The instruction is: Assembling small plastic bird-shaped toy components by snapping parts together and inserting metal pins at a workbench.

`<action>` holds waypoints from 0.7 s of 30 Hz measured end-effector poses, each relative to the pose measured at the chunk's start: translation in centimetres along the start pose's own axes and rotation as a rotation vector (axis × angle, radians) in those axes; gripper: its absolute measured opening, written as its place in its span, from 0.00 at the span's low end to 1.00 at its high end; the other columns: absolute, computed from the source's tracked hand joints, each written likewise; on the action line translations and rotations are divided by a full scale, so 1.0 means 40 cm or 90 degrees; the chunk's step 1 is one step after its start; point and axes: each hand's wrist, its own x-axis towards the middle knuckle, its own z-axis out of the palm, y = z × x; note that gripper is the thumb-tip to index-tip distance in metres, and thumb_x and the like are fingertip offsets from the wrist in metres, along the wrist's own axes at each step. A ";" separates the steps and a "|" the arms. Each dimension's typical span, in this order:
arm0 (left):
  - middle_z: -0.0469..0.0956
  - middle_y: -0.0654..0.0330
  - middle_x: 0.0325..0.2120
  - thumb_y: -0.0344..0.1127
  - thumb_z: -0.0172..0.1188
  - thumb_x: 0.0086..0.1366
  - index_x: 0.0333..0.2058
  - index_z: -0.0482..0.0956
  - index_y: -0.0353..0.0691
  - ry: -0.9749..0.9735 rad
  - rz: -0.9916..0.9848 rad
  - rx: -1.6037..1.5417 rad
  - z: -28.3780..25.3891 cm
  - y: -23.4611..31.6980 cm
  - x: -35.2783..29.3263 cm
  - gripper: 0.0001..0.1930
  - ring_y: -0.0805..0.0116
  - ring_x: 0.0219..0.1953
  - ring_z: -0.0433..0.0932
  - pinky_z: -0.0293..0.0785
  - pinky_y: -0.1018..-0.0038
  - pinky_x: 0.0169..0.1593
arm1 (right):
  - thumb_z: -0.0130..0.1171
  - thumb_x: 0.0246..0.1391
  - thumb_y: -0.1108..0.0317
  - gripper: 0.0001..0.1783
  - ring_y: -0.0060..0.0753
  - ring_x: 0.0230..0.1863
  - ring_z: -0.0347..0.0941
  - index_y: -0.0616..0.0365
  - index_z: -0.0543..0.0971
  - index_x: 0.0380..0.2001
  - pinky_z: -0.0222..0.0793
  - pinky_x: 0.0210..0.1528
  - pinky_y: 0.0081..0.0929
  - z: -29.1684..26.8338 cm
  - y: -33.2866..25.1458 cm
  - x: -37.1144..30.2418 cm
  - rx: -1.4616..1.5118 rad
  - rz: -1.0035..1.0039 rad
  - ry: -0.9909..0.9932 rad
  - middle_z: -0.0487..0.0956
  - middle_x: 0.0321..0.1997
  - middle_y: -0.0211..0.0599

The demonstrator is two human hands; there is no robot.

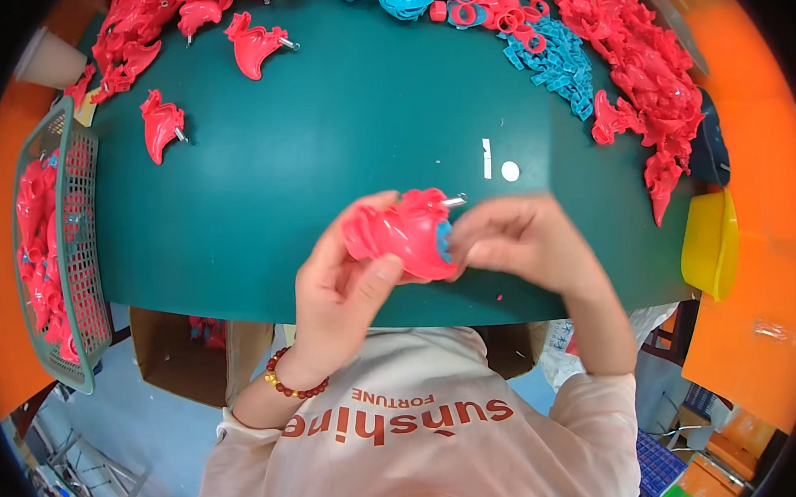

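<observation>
My left hand (341, 284) is wrapped round a glossy red curved plastic shell (402, 235), thumb along its near side. A metal spring (454, 202) sticks out from the shell's upper right. Inside the shell's right-hand opening, part of a blue plastic piece (444, 237) shows. My right hand (511, 241), slightly blurred, has its fingers curled and closed at that opening, against the blue piece; its fingertips are partly hidden. Two similar red shells with springs, one at the left (163, 126) and one farther back (256, 46), lie loose on the green table (275, 183).
Heaps of red parts lie at the back left (130, 37) and right (651, 69), with small blue pieces (555, 66) and red rings (466, 14) between. A green basket (83, 240) of parts stands left, a yellow container (710, 246) right. A white disc (510, 171) lies beyond my hands.
</observation>
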 end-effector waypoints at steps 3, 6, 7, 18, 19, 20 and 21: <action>0.66 0.49 0.52 0.34 0.46 0.68 0.59 0.54 0.33 0.027 -0.093 -0.083 -0.002 0.012 0.012 0.23 0.57 0.48 0.74 0.79 0.67 0.44 | 0.55 0.54 0.69 0.10 0.20 0.32 0.75 0.62 0.78 0.39 0.70 0.34 0.21 -0.099 -0.034 0.106 -0.285 -0.135 0.188 0.79 0.30 0.33; 0.66 0.49 0.52 0.36 0.46 0.68 0.59 0.54 0.35 0.031 -0.151 -0.117 -0.002 0.009 0.023 0.24 0.55 0.48 0.75 0.80 0.68 0.41 | 0.55 0.53 0.70 0.09 0.26 0.36 0.73 0.53 0.79 0.37 0.70 0.36 0.26 -0.239 -0.018 0.266 -0.746 -0.441 0.409 0.76 0.34 0.31; 0.66 0.50 0.52 0.37 0.46 0.68 0.60 0.54 0.35 0.022 -0.149 -0.126 -0.005 0.010 0.031 0.24 0.55 0.48 0.75 0.80 0.68 0.40 | 0.56 0.52 0.71 0.08 0.29 0.37 0.72 0.52 0.80 0.36 0.70 0.36 0.28 -0.254 -0.020 0.298 -0.849 -0.516 0.448 0.75 0.35 0.31; 0.66 0.52 0.52 0.36 0.47 0.68 0.60 0.54 0.35 -0.003 -0.138 -0.160 -0.019 0.004 0.029 0.25 0.58 0.48 0.74 0.82 0.68 0.36 | 0.61 0.45 0.72 0.05 0.32 0.39 0.68 0.53 0.78 0.30 0.68 0.36 0.31 -0.257 -0.031 0.373 -1.053 -0.546 0.300 0.72 0.34 0.29; 0.67 0.52 0.52 0.35 0.47 0.68 0.60 0.54 0.35 0.004 -0.141 -0.167 -0.021 0.001 0.028 0.25 0.59 0.48 0.74 0.82 0.67 0.37 | 0.61 0.46 0.71 0.06 0.31 0.40 0.68 0.54 0.79 0.30 0.68 0.37 0.30 -0.251 -0.033 0.367 -0.969 -0.574 0.270 0.73 0.35 0.29; 0.67 0.53 0.51 0.35 0.47 0.68 0.60 0.54 0.35 0.011 -0.143 -0.174 -0.023 -0.001 0.027 0.24 0.60 0.49 0.74 0.82 0.67 0.37 | 0.61 0.46 0.71 0.06 0.31 0.40 0.68 0.54 0.79 0.30 0.68 0.37 0.30 -0.246 -0.031 0.353 -0.969 -0.576 0.266 0.73 0.35 0.29; 0.67 0.53 0.51 0.35 0.47 0.68 0.60 0.54 0.35 0.014 -0.142 -0.175 -0.024 0.000 0.029 0.24 0.60 0.49 0.74 0.82 0.67 0.37 | 0.61 0.47 0.70 0.07 0.29 0.40 0.69 0.54 0.79 0.32 0.67 0.37 0.28 -0.240 -0.027 0.331 -0.856 -0.540 0.210 0.74 0.35 0.29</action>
